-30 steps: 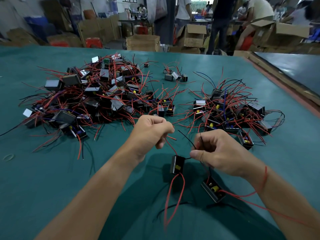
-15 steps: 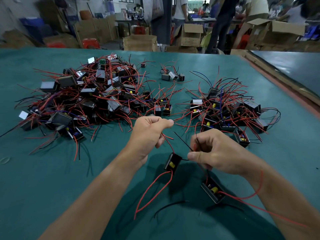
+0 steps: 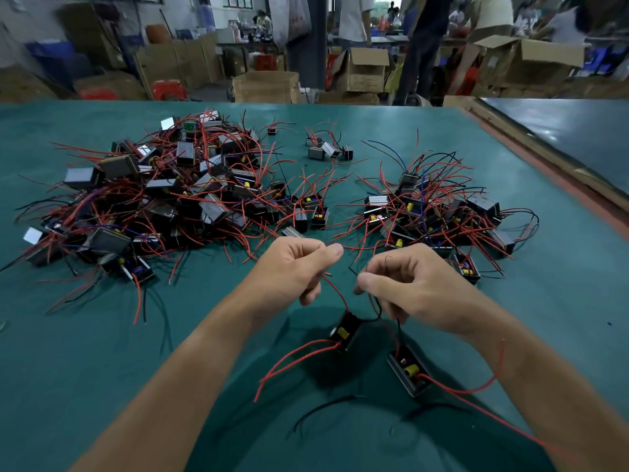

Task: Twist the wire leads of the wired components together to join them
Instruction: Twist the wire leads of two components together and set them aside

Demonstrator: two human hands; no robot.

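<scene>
Just above the near part of the green bench [image 3: 85,386], your left hand [image 3: 296,270] pinches a red lead [image 3: 336,291] that runs down to a small black component [image 3: 345,330], which looks lifted off the surface. Your right hand [image 3: 412,287] pinches a thin black lead [image 3: 386,259], with a second component [image 3: 410,373] lying just below it. The pinched ends are apart, so I judge no twist is started yet. Slack is your risk: the hanging component can swing and tug the red lead out of your fingers, and the long red wire [image 3: 469,391] draped over your right wrist can snag as you rotate. Pairing the wrong leads is easy too, since they look so alike. Beyond your hands lie a large pile [image 3: 177,199] and a smaller pile [image 3: 435,212] of wired components. Behind the bench stand cardboard boxes [image 3: 265,85] and several people.
</scene>
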